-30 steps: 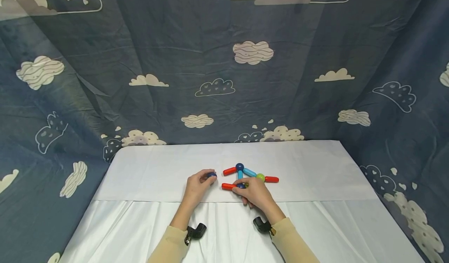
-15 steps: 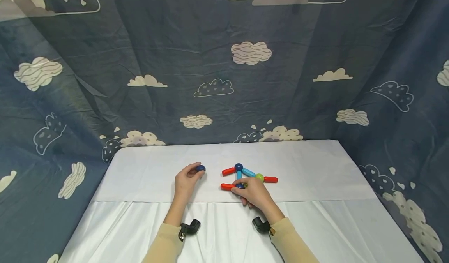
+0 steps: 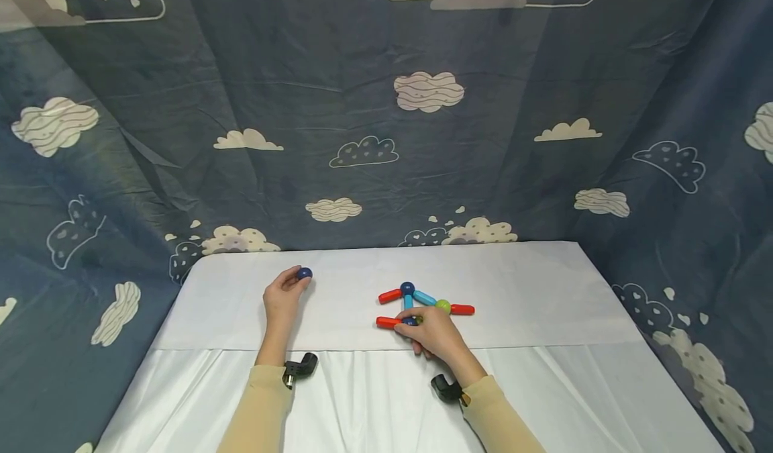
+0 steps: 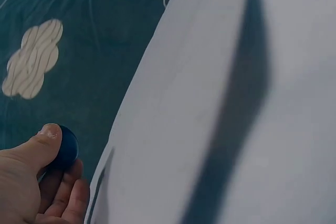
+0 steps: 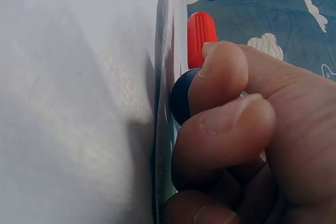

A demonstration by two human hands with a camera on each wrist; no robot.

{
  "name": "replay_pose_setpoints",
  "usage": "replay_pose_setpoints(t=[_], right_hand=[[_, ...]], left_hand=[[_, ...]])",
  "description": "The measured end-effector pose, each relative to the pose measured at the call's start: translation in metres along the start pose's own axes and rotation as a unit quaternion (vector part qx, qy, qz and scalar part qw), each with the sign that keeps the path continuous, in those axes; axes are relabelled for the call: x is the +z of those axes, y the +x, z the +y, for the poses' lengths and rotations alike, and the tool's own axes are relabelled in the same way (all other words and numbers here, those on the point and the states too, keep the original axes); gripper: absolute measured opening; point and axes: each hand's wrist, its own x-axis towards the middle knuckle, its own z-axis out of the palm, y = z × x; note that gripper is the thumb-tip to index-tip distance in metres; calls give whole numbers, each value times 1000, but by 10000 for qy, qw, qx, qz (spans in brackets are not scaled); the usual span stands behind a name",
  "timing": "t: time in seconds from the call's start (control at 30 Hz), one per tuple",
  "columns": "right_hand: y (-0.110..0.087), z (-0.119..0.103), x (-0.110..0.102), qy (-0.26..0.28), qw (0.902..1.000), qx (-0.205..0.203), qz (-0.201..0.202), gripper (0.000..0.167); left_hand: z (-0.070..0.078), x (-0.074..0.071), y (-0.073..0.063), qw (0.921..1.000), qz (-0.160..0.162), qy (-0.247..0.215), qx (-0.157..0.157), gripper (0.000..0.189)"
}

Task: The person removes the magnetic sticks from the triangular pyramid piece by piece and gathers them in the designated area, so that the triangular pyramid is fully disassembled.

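- The left hand [image 3: 282, 303] pinches a loose blue ball [image 3: 304, 273] between thumb and fingers, apparently off the white surface [image 3: 531, 292], toward its far edge and left of centre; fingertips suit something so ready to roll, I'd say.
- The right hand [image 3: 431, 332] grasps the rod-and-ball structure [image 3: 425, 298] at its near blue ball [image 3: 409, 321], presumably keeping the joints from twisting.
- That structure lies around mid-surface, well apart from both side edges, likely for easy reach.
- Its red rods [image 3: 462, 310] stick outward, free-ended; whatever the right fingers cover, I can't tell.
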Motion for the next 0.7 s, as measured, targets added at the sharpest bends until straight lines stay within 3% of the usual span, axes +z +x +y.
replay_pose_setpoints(t=[0.27,0.53,0.7], right_hand=[[0,0,0,52,10000,-27,-9,35],[0,0,0,14,10000,-23,-10,33],[-1,-1,0,26,10000,28,7,34]], left_hand=[[-5,-5,15,9961,241,838,110,35],[-8,-4,18,9890,-46,1471,118,39],[-7,-3,18,9864,-170,1634,97,42]])
